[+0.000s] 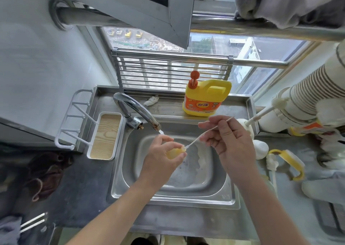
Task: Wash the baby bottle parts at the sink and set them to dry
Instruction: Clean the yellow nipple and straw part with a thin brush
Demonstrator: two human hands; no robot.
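Rack: a white wire rack (pixel 74 121) with a wood-grain tray stands on the table (pixel 84 188) just left of the sink.
Faucet: a curved chrome faucet (pixel 134 106) arches to the right, with its spout ending above the basin, close over the left hand.
Left hand: the left hand (pixel 160 157) reaches in from below over the sink. Its fingers and thumb are curled round the yellow part, with the thumb on the near side.
Yellow part: a small, soft-looking, translucent yellow part (pixel 174 152), mostly covered by the fingers. Its open end faces right and it is held above the basin.
White stick: a thin white stick (pixel 194 141) slants up to the right from the mouth of the yellow part. Whether it is a brush or a straw cannot be told.
Sink: a steel sink (pixel 168 198) with a wet, streaky bottom lies under both hands.
Detergent jug: a yellow jug (pixel 205 99) with an orange label and red pump stands on the ledge behind the sink.
Right hand: the right hand (pixel 231 144) hovers over the basin's right side, palm turned away. Thumb and forefinger pinch the upper part of the stick and the other fingers spread loosely.
Other bottle parts: two white rounded pieces (pixel 260 148) and a yellow-handled collar (pixel 287 162) lie on the table right of the sink.
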